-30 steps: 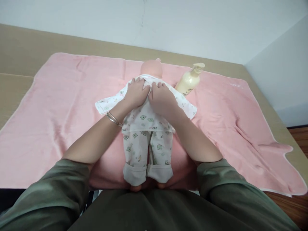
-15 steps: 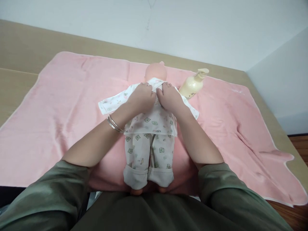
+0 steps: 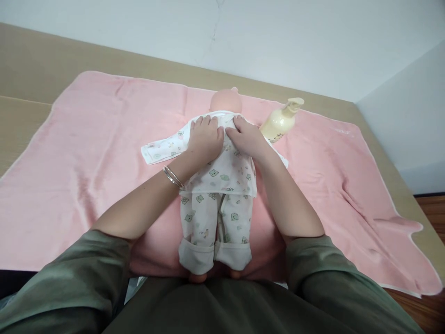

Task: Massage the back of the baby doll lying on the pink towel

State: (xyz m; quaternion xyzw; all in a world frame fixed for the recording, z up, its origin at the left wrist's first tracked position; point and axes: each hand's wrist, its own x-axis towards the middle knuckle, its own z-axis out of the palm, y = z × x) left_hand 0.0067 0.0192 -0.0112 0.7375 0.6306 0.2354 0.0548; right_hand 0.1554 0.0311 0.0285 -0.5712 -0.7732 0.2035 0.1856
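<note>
A baby doll (image 3: 225,99) lies on its front or back, I cannot tell which, with its head at the far end. It wears a white printed shirt (image 3: 222,178) and matching trousers (image 3: 234,215) with turned-up cuffs. My left hand (image 3: 206,139) is open and lies flat on the upper left of the shirt, fingers spread just below the collar. On the upper right, my right hand (image 3: 247,137) rests on the cloth near the collar, thumb and forefinger apart; its other fingers are partly hidden. Both feet peek out below the cuffs.
Beneath the doll a pink blanket (image 3: 114,153) covers much of the wooden table (image 3: 31,69). A cream pump bottle (image 3: 280,123) lies tilted beside the doll's right-hand sleeve. White walls (image 3: 295,41) rise behind the table and at the right.
My left hand has let go of the collar cloth and flattened out on the shirt. My right hand's fingers have loosened at the collar, which now lies flatter below the head.
</note>
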